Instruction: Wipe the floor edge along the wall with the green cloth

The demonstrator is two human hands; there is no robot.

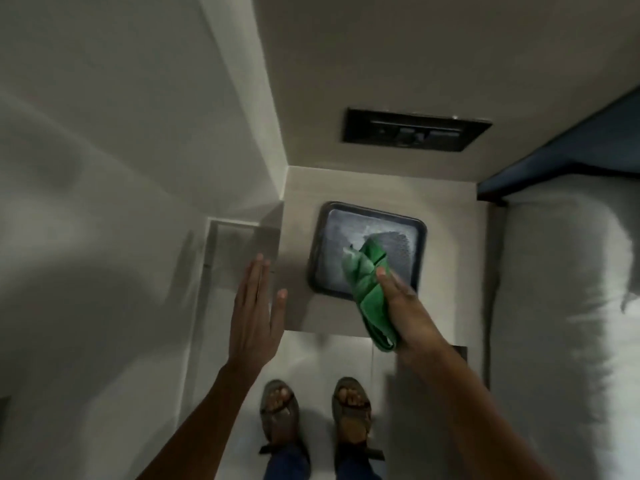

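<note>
My right hand (405,306) grips the folded green cloth (367,289), which hangs in the air over the near right part of a dark-rimmed square tray (320,244). That tray sits on a small bedside table (298,209). My left hand (254,306) is held flat with fingers together and thumb out, holding nothing, above the table's left side beside the white wall (104,168). The pale floor (311,362) shows below the table, with its edge along the wall (197,341) running down the left.
My two sandalled feet (315,410) stand on the floor just before the table. A bed with white bedding (561,306) and a dark headboard (554,168) fills the right side. A black switch panel (412,129) sits on the back wall.
</note>
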